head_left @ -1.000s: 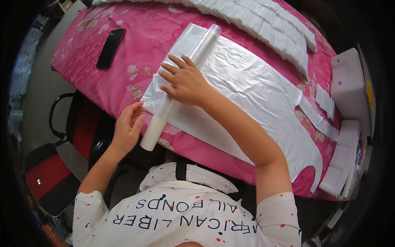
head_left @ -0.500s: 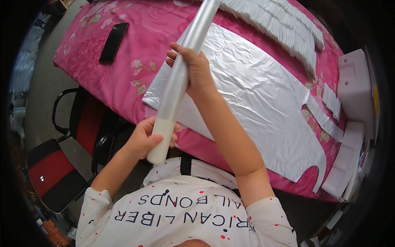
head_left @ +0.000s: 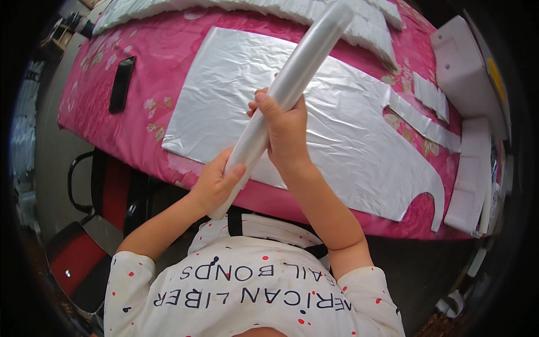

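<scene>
A long, shiny, translucent white plastic roll [head_left: 307, 59] slants across the view, its far end up and to the right, its near end close to my waist. My right hand [head_left: 287, 126] is wrapped round its middle, thumb on top. Lower down, my left hand [head_left: 218, 178] grips the same roll near its lower end, with some fingers hidden behind it. Beneath and beyond lies a large, flat, silvery plastic bag [head_left: 348, 135], slightly creased, with strap-like handles toward the right. Whether it is one sheet or several stacked cannot be made out.
Folded white bags [head_left: 185, 12] line the table's far side, and a smaller bundle [head_left: 431, 96] lies at right. A black phone [head_left: 122, 84] rests on the pink flowered tablecloth [head_left: 92, 115]. White foam boxes [head_left: 465, 62] stand at the right edge. A red and black chair [head_left: 76, 253] is at left.
The roll now leans further right, its far end lower in view. My left hand sits a little higher along it, and my right hand has shifted right. The whole view has turned slightly.
</scene>
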A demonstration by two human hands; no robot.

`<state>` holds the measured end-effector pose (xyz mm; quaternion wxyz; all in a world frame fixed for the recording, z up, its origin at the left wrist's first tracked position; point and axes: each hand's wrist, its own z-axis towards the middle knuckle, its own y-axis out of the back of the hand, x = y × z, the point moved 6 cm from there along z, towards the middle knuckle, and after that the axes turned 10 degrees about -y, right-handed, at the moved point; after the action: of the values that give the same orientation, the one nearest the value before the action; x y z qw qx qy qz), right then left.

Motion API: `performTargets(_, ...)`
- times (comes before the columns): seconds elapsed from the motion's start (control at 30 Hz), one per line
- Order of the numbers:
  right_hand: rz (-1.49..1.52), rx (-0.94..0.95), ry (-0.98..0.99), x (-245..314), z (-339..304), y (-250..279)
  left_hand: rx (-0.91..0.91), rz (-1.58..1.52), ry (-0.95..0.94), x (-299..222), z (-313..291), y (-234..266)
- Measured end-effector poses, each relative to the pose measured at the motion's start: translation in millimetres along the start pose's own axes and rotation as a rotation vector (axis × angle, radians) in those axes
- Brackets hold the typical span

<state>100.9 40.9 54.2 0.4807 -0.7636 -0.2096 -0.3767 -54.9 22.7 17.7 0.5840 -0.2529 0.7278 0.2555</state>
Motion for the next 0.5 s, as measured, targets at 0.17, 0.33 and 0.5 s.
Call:
performTargets(0.17,0.015,0.009,-0.287,-14,13,61,0.233,-0.343,0.439,23,-25,-11)
performTargets(0.33,-0.224,-0.272,-0.015,48,40,162,0.428,-0.425,0.615,48,-66,-5)
performTargets(0.5,-0.533,-0.230,-0.126,67,22,169,0.440,-0.394,0.614,54,-75,-1)
